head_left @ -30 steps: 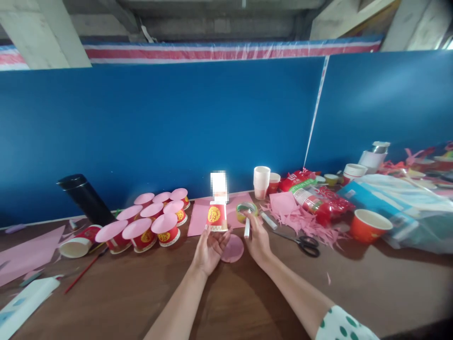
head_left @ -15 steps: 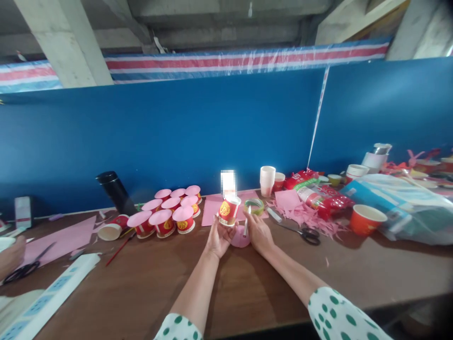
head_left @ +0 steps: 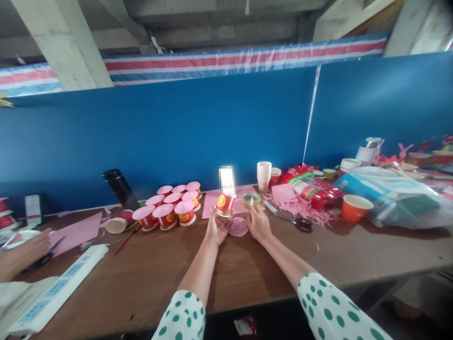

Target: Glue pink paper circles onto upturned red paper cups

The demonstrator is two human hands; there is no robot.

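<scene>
Left hand (head_left: 217, 230) grasps a red paper cup (head_left: 223, 205), tilted, just below centre of frame. Right hand (head_left: 259, 225) pinches a white stick (head_left: 251, 201), mostly hidden, near the tape roll (head_left: 244, 200). A pink disc (head_left: 239, 227) lies on the desk (head_left: 247, 278) between the hands. Pink-topped cups (head_left: 165, 216) stand grouped left of centre

counted nine red cups (head_left: 168, 220) topped with pink discs (head_left: 163, 210); one held red cup (head_left: 225, 203), one tipped red cup (head_left: 125, 217); one loose pink disc (head_left: 238, 227); two pairs of scissors (head_left: 299, 222); one roll of tape (head_left: 247, 204); one black bottle (head_left: 121, 190); one white power strip (head_left: 66, 283).
</scene>
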